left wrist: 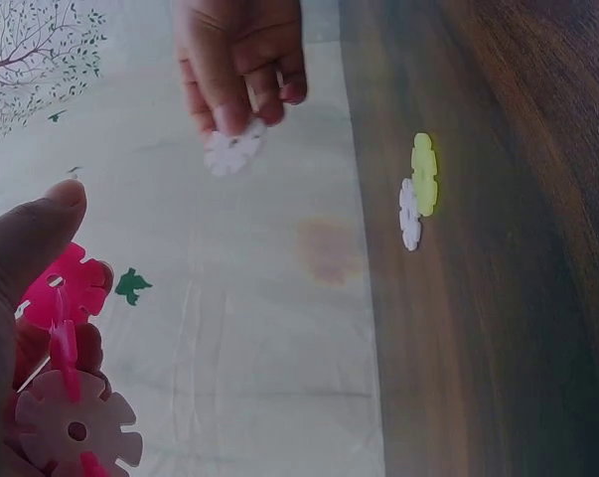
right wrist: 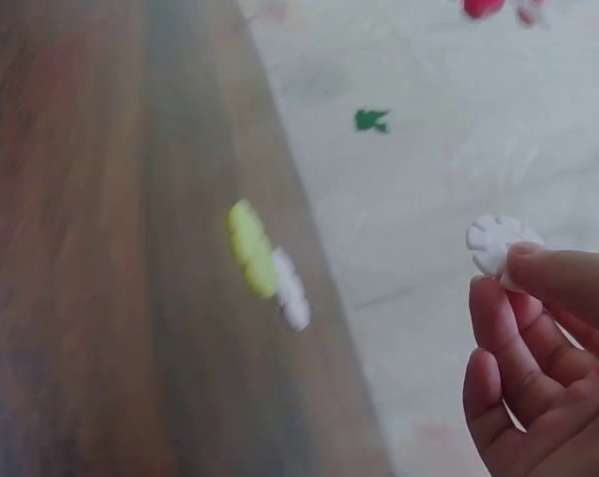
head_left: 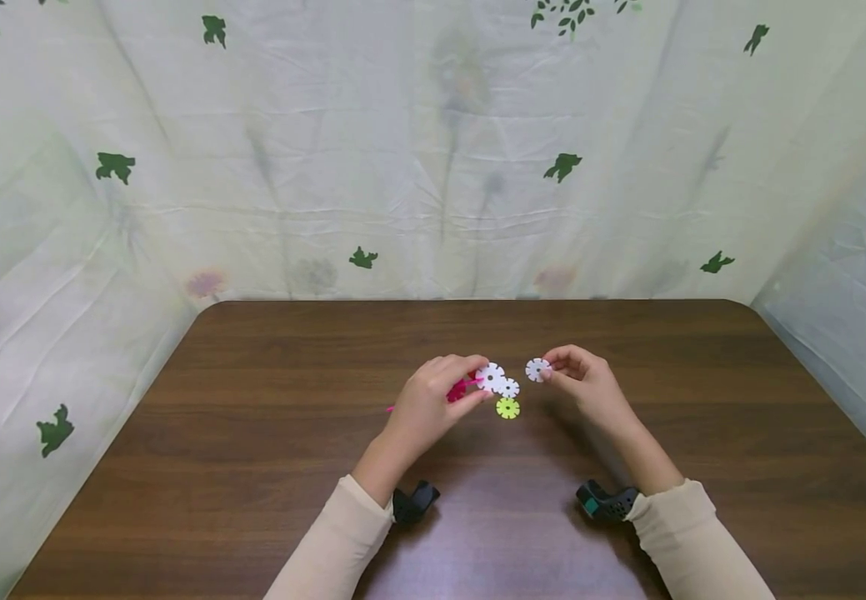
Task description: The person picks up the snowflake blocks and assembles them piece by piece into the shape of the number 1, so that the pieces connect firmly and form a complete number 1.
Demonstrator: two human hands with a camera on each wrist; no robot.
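Observation:
My left hand (head_left: 433, 390) holds a joined piece of notched plastic discs, with pink discs (left wrist: 69, 286) slotted to a white disc (left wrist: 51, 422). Part of that piece is hidden behind the fingers. Between thumb and fingers, my right hand (head_left: 588, 385) pinches a single white notched disc (head_left: 536, 371); the right wrist view shows it held by its edge, apart from the joined piece. Below the hands, a yellow-green notched disc (head_left: 508, 408) and a small white disc (head_left: 510, 387) lie side by side on the table.
The brown wooden table (head_left: 252, 467) has its far edge against a pale curtain (head_left: 402, 150) printed with green birds. Black wrist devices, one at the left wrist (head_left: 416, 502) and one at the right (head_left: 605, 503), stand just above the tabletop.

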